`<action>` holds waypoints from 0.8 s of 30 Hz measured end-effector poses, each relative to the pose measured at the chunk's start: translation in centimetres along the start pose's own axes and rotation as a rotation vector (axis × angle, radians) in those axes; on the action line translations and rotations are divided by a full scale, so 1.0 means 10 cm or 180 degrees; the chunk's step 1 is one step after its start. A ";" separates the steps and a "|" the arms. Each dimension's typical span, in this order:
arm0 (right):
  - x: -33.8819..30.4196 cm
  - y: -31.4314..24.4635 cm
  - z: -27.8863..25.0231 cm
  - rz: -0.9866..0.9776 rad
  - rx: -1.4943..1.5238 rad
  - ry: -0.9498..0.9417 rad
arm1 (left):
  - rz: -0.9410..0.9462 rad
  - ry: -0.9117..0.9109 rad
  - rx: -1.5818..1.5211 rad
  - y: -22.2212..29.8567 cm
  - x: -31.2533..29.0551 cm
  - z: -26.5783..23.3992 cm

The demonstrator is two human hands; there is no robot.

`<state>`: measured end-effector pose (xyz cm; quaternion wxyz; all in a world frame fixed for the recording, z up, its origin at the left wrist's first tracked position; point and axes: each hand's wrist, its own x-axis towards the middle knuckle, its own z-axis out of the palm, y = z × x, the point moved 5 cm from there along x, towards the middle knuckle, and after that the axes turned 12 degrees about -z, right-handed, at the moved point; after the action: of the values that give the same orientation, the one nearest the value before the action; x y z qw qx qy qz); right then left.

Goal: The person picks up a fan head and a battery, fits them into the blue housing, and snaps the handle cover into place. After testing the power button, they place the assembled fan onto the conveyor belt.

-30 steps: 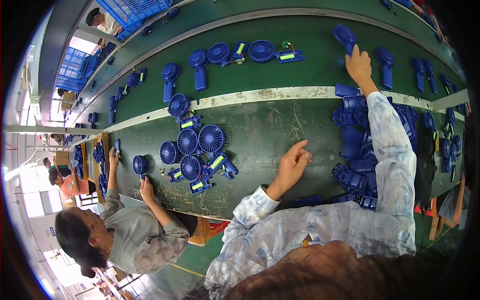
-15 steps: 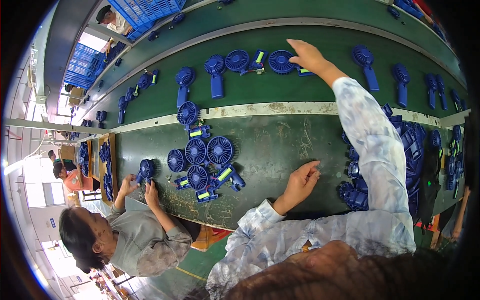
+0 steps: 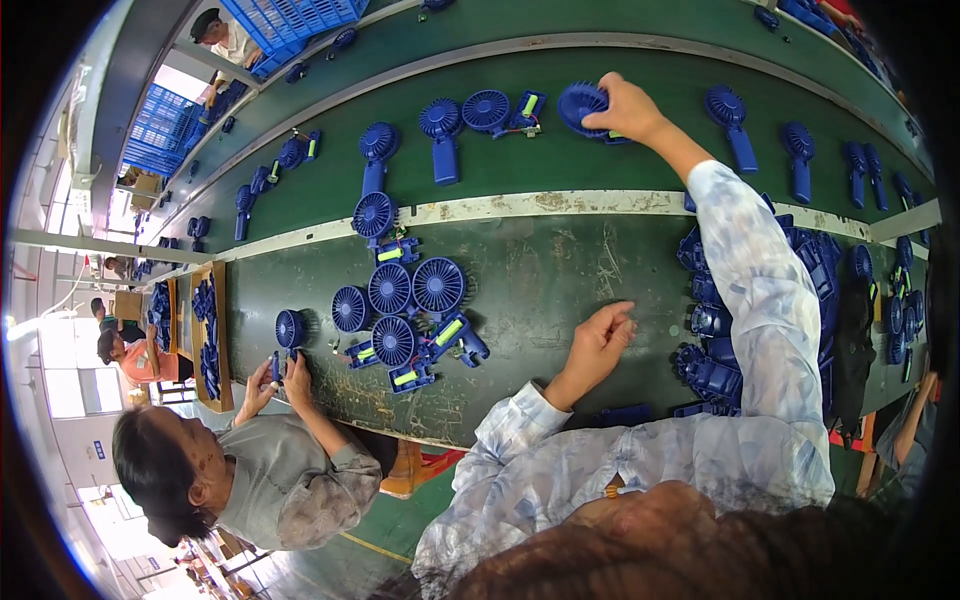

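Note:
Out over the green conveyor belt, my right hand grips the rim of a blue handheld fan, thumb on the near side. This fan is tilted, and its handle part lies partly behind my hand. My left hand is low over the dark green bench, fingers curled in, with nothing visible in it. To its left lies a cluster of opened fans with yellow-green battery cells showing. Another opened fan rests on the belt, left of the one I grip.
Blue plastic housings are piled on the bench at right, beside my right arm. A pale metal rail divides bench from belt. At left, a co-worker handles another fan. Closed fans lie along the belt.
My right hand has closed on the fan's rim and tilted it up, shifting slightly right. The belt's fans at left have moved right. My left hand has barely moved.

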<state>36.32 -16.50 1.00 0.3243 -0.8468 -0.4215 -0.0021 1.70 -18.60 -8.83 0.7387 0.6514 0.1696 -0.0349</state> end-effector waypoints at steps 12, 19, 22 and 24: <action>-1.18 -1.28 -0.87 -0.0347 0.2534 0.0568 | 0.0858 0.2038 0.1102 0.62 0.30 -0.36; -1.62 -1.64 -0.88 -0.0747 0.3036 0.0420 | 0.1027 0.1247 0.1123 0.35 0.07 -0.44; -1.74 -1.60 -0.90 -0.0700 0.2964 0.0508 | 0.0318 0.0423 -0.1117 0.35 -0.16 -0.33; -1.82 -1.55 -0.89 -0.0603 0.3123 0.0607 | -0.0190 -0.0150 -0.2417 0.51 -0.30 -0.24</action>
<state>15.90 -27.62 11.45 0.7193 -0.5488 -0.4164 0.0895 -0.21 -16.02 -3.27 0.9298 0.3251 0.1724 -0.0061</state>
